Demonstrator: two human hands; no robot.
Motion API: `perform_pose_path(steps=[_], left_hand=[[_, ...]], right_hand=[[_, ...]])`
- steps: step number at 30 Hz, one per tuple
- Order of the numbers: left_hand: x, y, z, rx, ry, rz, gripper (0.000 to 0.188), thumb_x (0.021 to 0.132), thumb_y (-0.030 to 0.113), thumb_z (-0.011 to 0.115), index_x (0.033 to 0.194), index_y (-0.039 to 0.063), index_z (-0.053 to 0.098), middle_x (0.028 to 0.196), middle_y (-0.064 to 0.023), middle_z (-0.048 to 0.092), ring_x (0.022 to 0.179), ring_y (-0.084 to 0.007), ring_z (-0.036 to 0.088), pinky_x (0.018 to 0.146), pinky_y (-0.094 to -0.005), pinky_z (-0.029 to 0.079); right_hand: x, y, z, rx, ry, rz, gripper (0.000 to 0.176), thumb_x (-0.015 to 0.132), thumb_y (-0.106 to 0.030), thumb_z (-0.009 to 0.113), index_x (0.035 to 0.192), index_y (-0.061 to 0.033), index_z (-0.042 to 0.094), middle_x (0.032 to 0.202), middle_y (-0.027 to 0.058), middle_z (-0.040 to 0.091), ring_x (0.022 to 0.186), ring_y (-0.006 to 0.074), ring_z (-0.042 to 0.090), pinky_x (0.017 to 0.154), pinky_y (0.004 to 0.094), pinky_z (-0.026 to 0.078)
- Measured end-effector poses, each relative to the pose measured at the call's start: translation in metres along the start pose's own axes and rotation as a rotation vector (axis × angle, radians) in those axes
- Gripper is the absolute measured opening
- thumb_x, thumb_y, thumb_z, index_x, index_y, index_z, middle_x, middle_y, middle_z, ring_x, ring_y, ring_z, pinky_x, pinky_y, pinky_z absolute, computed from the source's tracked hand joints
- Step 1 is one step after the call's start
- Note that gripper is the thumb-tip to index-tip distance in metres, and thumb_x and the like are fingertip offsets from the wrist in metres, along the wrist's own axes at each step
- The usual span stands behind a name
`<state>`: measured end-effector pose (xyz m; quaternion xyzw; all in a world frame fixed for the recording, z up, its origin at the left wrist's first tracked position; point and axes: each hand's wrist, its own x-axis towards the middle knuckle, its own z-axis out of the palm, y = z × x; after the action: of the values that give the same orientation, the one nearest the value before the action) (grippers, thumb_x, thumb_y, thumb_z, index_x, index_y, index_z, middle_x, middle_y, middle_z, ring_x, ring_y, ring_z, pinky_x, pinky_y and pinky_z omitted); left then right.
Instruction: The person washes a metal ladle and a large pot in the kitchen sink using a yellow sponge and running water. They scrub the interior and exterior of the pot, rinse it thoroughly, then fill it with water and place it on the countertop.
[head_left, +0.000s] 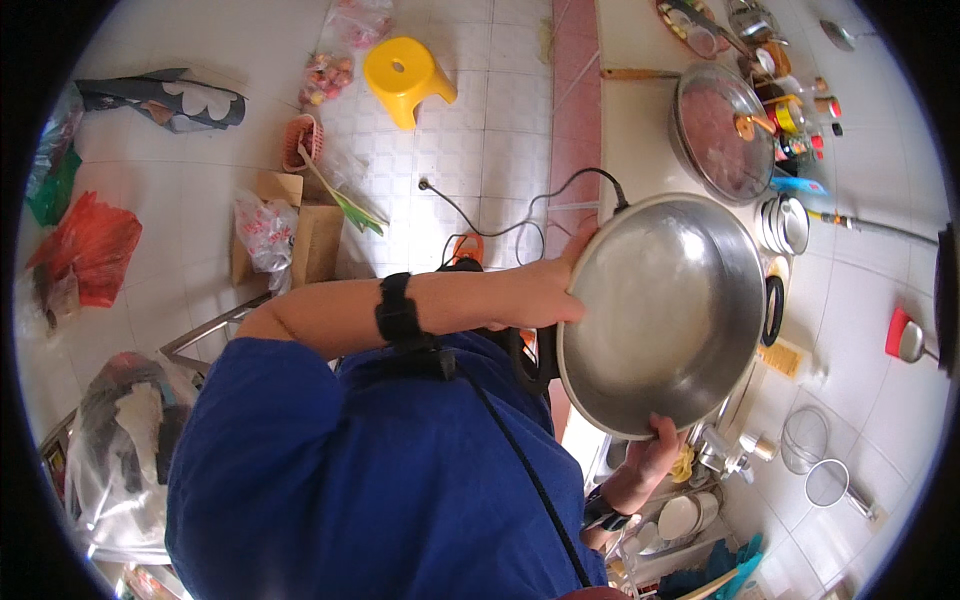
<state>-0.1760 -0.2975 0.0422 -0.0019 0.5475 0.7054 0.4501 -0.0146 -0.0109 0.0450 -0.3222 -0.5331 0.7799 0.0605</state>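
A wide metal electric frying pan (660, 315) is tilted in front of me at the counter's edge, its inside facing up and bare of food. My left hand (551, 292) reaches across my body and grips its left rim. On the near rim, my right hand (652, 454) holds on with the thumb over the edge; its other fingers are mostly hidden under the pan. Black loop handles stick out at the left (532, 364) and right (774, 310) of the pan. A black power cord (517, 225) runs from its far side, its plug end (424, 184) over the floor.
On the counter stand a glass-lidded pan (724, 135), stacked bowls (784, 225) and several bottles (791, 116). A faucet (724, 446) and white dishes (686, 514) are at lower right. Strainers (826, 482) hang on the wall. A yellow stool (405, 71) and a cardboard box (315, 244) are on the floor.
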Motion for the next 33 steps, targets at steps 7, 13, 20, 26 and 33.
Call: perform_pose_path(steps=[7, 13, 20, 26, 33], left_hand=[[-0.057, 0.032, -0.087, 0.041, 0.286, 0.23, 0.103, 0.079, 0.003, 0.058, 0.161, 0.015, -0.004, 0.142, -0.019, 0.047, 0.125, -0.0286, 0.053, 0.101, -0.0349, 0.046], [-0.106, 0.059, -0.132, -0.194, 0.523, 0.11, 0.07, 0.082, 0.001, 0.058, 0.149, 0.005, 0.037, 0.121, -0.0077, 0.059, 0.103, -0.0149, 0.059, 0.083, -0.0303, 0.051], [-0.126, 0.079, -0.191, -0.287, 0.848, 0.104, 0.038, 0.084, 0.005, 0.061, 0.121, -0.003, 0.054, 0.101, -0.0087, 0.066, 0.086, -0.0169, 0.067, 0.075, -0.0322, 0.057], [-0.109, 0.124, -0.231, -0.315, 0.982, 0.188, 0.05, 0.082, 0.005, 0.058, 0.131, -0.003, 0.05, 0.11, -0.0129, 0.065, 0.094, -0.0239, 0.068, 0.081, -0.0348, 0.057], [-0.069, 0.198, -0.267, -0.353, 1.061, 0.216, 0.05, 0.083, 0.004, 0.055, 0.133, 0.001, 0.05, 0.114, -0.0092, 0.065, 0.1, -0.0226, 0.067, 0.086, -0.0351, 0.056]], right_hand=[[0.048, 0.003, 0.119, -0.094, -0.195, 0.069, 0.056, 0.075, 0.005, 0.051, 0.131, 0.0062, 0.052, 0.121, 0.015, 0.062, 0.109, 0.0248, 0.061, 0.095, 0.0338, 0.047], [0.096, 0.009, 0.216, -0.139, -0.305, 0.162, 0.059, 0.075, 0.009, 0.051, 0.133, 0.0034, 0.051, 0.119, 0.0141, 0.063, 0.104, 0.0248, 0.063, 0.089, 0.0345, 0.051], [0.154, 0.0, 0.331, -0.138, -0.655, 0.145, 0.073, 0.074, 0.01, 0.051, 0.145, -0.0002, 0.042, 0.127, 0.0117, 0.06, 0.112, 0.0216, 0.059, 0.094, 0.0316, 0.048], [0.221, -0.001, 0.423, -0.066, -0.909, 0.053, 0.084, 0.077, 0.007, 0.052, 0.155, -0.0024, 0.023, 0.14, 0.0149, 0.052, 0.129, 0.0231, 0.049, 0.107, 0.0325, 0.04], [0.307, -0.007, 0.519, -0.23, -1.01, -0.089, 0.088, 0.08, -0.009, 0.055, 0.157, -0.0012, 0.012, 0.136, 0.0258, 0.055, 0.126, 0.0347, 0.056, 0.105, 0.0368, 0.042]])
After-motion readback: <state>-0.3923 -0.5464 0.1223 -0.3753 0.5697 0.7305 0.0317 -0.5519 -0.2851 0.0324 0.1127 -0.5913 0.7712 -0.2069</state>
